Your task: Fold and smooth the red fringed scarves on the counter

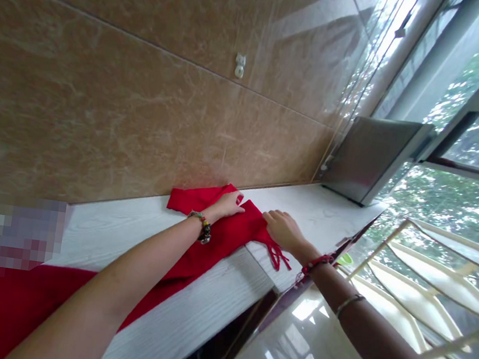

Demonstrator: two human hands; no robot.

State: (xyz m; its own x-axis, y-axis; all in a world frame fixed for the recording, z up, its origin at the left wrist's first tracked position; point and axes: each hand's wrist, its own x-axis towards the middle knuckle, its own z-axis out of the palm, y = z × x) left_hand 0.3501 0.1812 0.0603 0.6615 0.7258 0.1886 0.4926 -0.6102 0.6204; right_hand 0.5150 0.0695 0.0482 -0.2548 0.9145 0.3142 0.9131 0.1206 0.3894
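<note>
Dark brown edging framed an open hollow [241, 328] beneath the pale counter [205, 304]; something dark and glossy sat inside, too dim to name. The red scarf [232, 234] lay lengthwise on the counter top, running from the lower left to a fringe [276, 255] that spread over the surface near the front edge. Another stretch of it was folded back toward the tiled wall [144, 102].

The scarf passed under the left hand [226, 204], and its fringed end lay right beneath the right hand [282, 229]. The left fingers and thumb curved down onto the cloth, their tips slightly apart with red between them; whether they gripped a layer, I could not tell. The right fingers were bent and close together, touching the scarf just above the fringe; their undersides were hidden, so a pinch could not be confirmed.

A beaded bracelet [205, 229] circled the left wrist, a red one [317, 263] the right. A metal box [368, 158] stood at the counter's far end.
</note>
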